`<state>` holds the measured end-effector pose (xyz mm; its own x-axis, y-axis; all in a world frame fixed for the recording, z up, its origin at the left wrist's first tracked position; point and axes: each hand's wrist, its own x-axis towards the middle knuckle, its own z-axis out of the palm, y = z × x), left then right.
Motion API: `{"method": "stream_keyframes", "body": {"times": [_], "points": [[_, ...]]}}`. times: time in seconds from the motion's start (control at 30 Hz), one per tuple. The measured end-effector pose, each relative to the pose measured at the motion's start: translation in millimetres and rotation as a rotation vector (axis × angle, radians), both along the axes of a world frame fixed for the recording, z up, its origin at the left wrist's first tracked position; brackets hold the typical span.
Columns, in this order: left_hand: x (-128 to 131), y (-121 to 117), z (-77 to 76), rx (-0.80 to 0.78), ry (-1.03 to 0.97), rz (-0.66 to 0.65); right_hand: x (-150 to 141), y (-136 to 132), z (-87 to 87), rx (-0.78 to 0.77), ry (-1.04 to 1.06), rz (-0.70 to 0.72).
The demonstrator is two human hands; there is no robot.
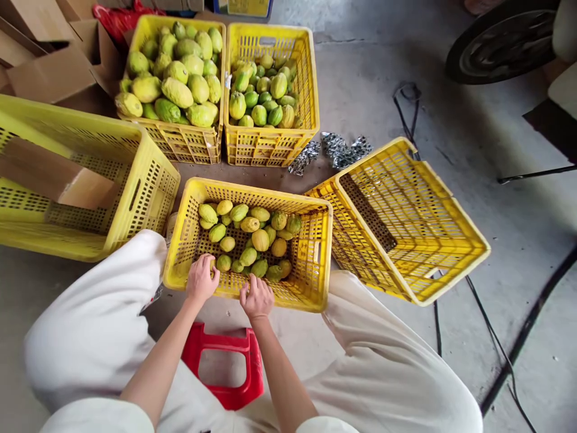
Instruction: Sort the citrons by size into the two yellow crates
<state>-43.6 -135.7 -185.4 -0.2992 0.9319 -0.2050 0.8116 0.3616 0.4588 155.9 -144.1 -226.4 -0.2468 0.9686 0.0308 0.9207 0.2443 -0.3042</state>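
A yellow plastic crate (324, 258) stands between my knees, with several oval yellow-green fruits (260, 240) spread over its floor. My left hand (202, 279) reaches over the near wall, left of the middle, its fingers curled beside a fruit at the inside edge. To the right of it, my right hand (256, 298) is also bent over that wall, fingers curled downward and thumb toward the left hand. The fingertips of both hands are partly hidden, so what they grip is unclear.
Two yellow crates of larger (178, 93) and smaller green fruits (265, 90) stand behind. A tilted crate (406, 222) leans at right; another (139, 180) at left holds cardboard (58, 174). A red stool (229, 367), black cables (527, 331) and a wheel (502, 42) are around.
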Motion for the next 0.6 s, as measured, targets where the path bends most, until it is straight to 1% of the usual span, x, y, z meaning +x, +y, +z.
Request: {"method": "stream_keyframes", "body": {"times": [0.3,0.43,0.5,0.6], "points": [[0.3,-0.2,0.1,0.013,0.017,-0.015,0.2,1.0,1.7,0.017,0.004,0.006],[-0.6,0.4,0.1,0.019,0.017,-0.018,-0.2,2.7,6.2,0.029,-0.012,0.017],[-0.5,0.2,-0.3,0.022,0.017,-0.019,-2.1,2.6,11.9,-0.031,-0.019,0.017],[0.5,-2.2,-2.9,0.029,0.02,-0.022,-3.9,8.0,24.5,-0.237,0.006,-0.021]]}}
